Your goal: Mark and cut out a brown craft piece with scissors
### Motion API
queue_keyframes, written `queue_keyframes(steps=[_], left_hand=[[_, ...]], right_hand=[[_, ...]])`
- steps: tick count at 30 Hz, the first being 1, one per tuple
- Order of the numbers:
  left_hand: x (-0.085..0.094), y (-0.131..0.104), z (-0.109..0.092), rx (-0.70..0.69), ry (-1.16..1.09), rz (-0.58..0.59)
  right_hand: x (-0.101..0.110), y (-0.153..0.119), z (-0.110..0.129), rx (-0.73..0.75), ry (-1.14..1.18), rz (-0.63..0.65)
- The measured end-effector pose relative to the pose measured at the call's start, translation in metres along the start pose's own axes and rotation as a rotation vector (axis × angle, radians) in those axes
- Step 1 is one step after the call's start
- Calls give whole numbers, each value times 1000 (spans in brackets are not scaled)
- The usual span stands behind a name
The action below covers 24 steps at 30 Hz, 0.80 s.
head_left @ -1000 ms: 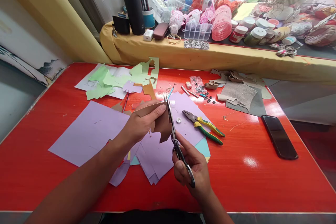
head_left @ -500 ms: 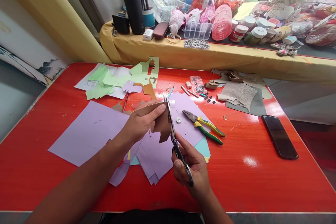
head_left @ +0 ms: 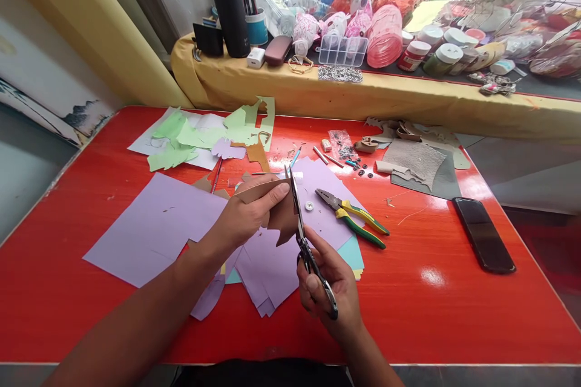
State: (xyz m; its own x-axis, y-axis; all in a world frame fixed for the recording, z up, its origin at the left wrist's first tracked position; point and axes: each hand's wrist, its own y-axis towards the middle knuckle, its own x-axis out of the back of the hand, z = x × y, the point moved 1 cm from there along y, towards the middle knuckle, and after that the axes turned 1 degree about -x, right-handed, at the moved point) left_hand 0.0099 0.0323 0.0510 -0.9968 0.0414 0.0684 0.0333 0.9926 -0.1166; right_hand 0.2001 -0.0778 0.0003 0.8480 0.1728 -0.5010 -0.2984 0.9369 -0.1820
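We are holding a brown paper piece (head_left: 276, 208) up above the red bench (head_left: 454, 308) with our left hand (head_left: 247, 211), the thumb lying along its top edge and the fingers curled underneath, so this hand is closing firmly on the sheet. Our right hand (head_left: 333, 293) is gripping the scissors (head_left: 305, 240), with fingers threaded through the dark handles and wrapped tight around them. The blades are pointing away from us, standing nearly together along the right edge of the brown paper piece and touching it.

Beneath both hands, lilac paper sheets (head_left: 154, 227) are lying spread across the bench, with a turquoise sheet (head_left: 353, 252) peeking out at their right edge. Just to the right of the scissors, pliers (head_left: 354, 219) with yellow and green handles are resting on the lilac paper, and a small white button (head_left: 309, 207) is lying beside their jaws. Farther back on the left, green paper scraps (head_left: 190, 136) are lying on a white sheet. A dark phone (head_left: 483, 234) is lying flat near the right edge of the bench, well apart from our hands.
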Motion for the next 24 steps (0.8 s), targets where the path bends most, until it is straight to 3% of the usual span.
queue_keyframes(steps=[24], left_hand=[[2,4,11,26,-32,-7]], right_hand=[[-11,-4,8,-123,39,-137]])
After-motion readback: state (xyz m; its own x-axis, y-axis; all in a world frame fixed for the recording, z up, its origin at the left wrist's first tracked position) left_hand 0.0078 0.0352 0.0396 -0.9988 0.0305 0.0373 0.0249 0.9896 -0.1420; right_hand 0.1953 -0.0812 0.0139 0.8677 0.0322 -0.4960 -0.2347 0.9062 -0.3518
